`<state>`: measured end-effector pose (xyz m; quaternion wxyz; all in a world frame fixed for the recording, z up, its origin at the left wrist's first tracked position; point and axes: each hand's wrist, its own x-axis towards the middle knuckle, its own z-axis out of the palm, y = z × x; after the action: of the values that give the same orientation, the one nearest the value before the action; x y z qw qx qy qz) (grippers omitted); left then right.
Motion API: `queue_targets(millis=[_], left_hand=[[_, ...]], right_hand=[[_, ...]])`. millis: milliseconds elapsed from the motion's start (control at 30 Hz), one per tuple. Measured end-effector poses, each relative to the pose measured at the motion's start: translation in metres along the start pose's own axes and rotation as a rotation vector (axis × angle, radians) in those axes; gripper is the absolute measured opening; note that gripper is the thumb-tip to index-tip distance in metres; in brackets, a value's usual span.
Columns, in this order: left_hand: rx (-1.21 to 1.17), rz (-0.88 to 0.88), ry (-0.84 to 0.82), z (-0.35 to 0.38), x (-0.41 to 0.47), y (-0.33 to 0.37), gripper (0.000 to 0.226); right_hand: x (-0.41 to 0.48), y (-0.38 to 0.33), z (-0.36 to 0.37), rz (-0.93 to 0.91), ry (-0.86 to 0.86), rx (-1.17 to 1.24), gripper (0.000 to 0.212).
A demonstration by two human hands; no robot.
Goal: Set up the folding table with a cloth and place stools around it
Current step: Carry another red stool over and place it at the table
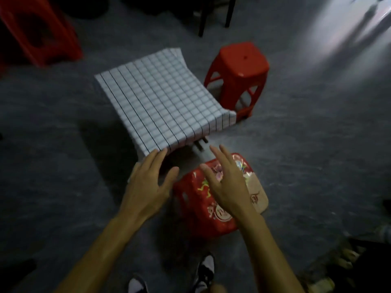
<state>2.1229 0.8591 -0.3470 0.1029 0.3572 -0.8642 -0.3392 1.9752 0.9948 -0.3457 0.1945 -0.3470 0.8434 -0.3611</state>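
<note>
Left hand [148, 182] at checked cloth [160, 96], plain red stool [237, 66] beside, grey floor [306, 134] (dim)

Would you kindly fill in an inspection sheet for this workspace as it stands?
Surface: grey floor, dim, with a bright patch upper right.
Job's things: checked cloth draped over the table; plain red stool upright beside its right edge; patterned stool at its near side.
Clutter: third red stool tilted, upper left; blurred items lower right.
Grippers: left hand open, fingertips at the cloth's near corner; right hand open above the patterned stool.
Cables: nothing seen.
Surroundings: dark chair legs at top; shoes below.
</note>
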Motion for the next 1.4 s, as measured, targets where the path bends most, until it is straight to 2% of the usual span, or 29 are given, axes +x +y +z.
queue_targets(millis=[133,300,433,700,967,1400], left_hand=[[-0.039,0.069,0.040,-0.089,-0.020,0.002,0.069],[-0.092,0.130,0.066,-0.187,-0.060,-0.006,0.075],[-0.135,0.131,0.122,-0.258,-0.092,-0.016,0.067],[-0.133,0.026,0.237,-0.362,-0.124,-0.038,0.070],[-0.121,-0.068,0.353,-0.413,-0.087,-0.050,0.071],[-0.078,-0.184,0.469,-0.453,0.078,-0.069,0.074]], right_hand=[[-0.030,-0.079,0.000,-0.058,0.063,-0.012,0.057],[-0.067,-0.170,0.016,-0.115,0.087,0.044,0.057],[-0.082,-0.237,0.031,-0.169,0.035,0.051,0.055],[-0.063,-0.350,0.044,-0.384,0.005,-0.074,0.055],[-0.001,-0.397,0.051,-0.501,-0.076,-0.095,0.052],[0.204,-0.430,0.067,-0.552,-0.191,0.017,0.055]])
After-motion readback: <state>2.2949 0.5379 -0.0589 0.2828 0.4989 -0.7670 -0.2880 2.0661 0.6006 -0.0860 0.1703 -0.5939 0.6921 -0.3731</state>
